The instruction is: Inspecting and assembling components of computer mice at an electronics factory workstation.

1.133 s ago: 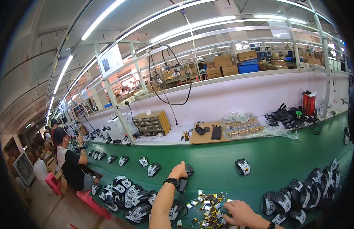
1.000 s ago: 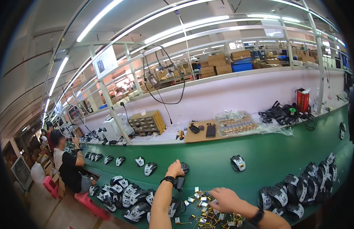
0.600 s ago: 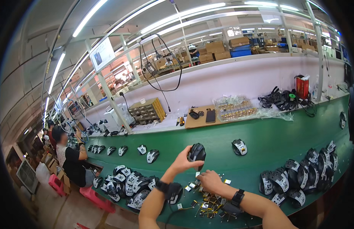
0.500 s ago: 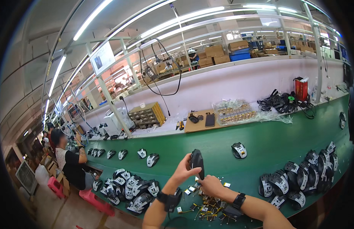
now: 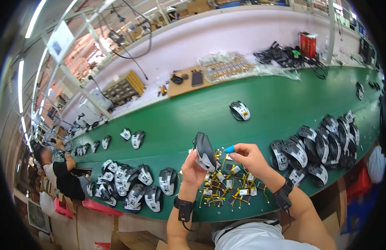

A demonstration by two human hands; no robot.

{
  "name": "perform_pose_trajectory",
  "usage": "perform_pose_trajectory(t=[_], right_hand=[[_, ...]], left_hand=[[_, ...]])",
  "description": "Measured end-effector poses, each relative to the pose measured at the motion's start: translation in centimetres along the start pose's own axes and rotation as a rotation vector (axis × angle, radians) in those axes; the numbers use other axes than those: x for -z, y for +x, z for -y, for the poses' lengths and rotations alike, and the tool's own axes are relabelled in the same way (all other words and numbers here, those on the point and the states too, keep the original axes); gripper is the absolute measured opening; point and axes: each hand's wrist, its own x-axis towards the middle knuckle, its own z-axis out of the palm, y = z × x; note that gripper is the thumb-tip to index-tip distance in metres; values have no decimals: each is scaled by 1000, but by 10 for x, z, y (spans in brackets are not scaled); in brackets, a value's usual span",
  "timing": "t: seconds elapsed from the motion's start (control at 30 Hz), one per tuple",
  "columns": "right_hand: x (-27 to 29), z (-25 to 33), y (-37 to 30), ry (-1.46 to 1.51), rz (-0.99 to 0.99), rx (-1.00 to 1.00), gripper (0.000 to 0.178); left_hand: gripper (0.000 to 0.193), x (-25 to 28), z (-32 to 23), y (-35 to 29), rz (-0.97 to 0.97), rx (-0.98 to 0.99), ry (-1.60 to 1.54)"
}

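My left hand (image 5: 193,171) grips a black and silver computer mouse (image 5: 204,150) and holds it tilted upright above the bench. Just right of it, my right hand (image 5: 250,159) has a blue finger cover (image 5: 229,149) on the index fingertip. Its thumb and index finger are close together in a pinch; whatever they may hold is too small to make out. Beneath both hands lies a scattered heap of small silver battery packs (image 5: 243,192) with yellow-and-black leads. A single mouse (image 5: 167,181) rests on the bench left of my left wrist.
Piles of mice lie on the green bench (image 5: 180,112) at left (image 5: 125,178) and right (image 5: 322,143). One mouse (image 5: 240,111) sits farther back. Along the wall are a cardboard sheet (image 5: 180,88), bagged parts (image 5: 226,66) and a red box (image 5: 308,45). A co-worker (image 5: 67,180) sits far left.
My right hand has moved away from the mouse to the right. The mouse in my left hand has turned, showing its silver side. My view has tilted downward and shifted.
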Motion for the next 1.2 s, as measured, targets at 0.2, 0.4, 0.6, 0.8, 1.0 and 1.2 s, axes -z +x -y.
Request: perform_pose_trajectory(t=[0.2, 0.4, 0.6, 0.8, 1.0, 1.2], right_hand=[[8, -7, -11, 120, 21, -72, 22], [0, 3, -26, -123, 11, 28, 30], [-6, 8, -35, -647, -63, 316, 40], [-10, -3, -30, -926, 38, 603, 34], [-14, 2, -36, -1053, 52, 696, 28], [-12, -3, -36, -1090, 91, 730, 32]], left_hand=[[48, 10, 25, -7, -18, 18, 31], [62, -9, 30, -14, 68, 27, 23], [57, -13, 32, -12, 14, 176, 76], [44, -7, 37, -15, -68, 225, 164], [46, 2, 43, -13, -66, 229, 211], [41, 4, 46, -14, -69, 244, 175]])
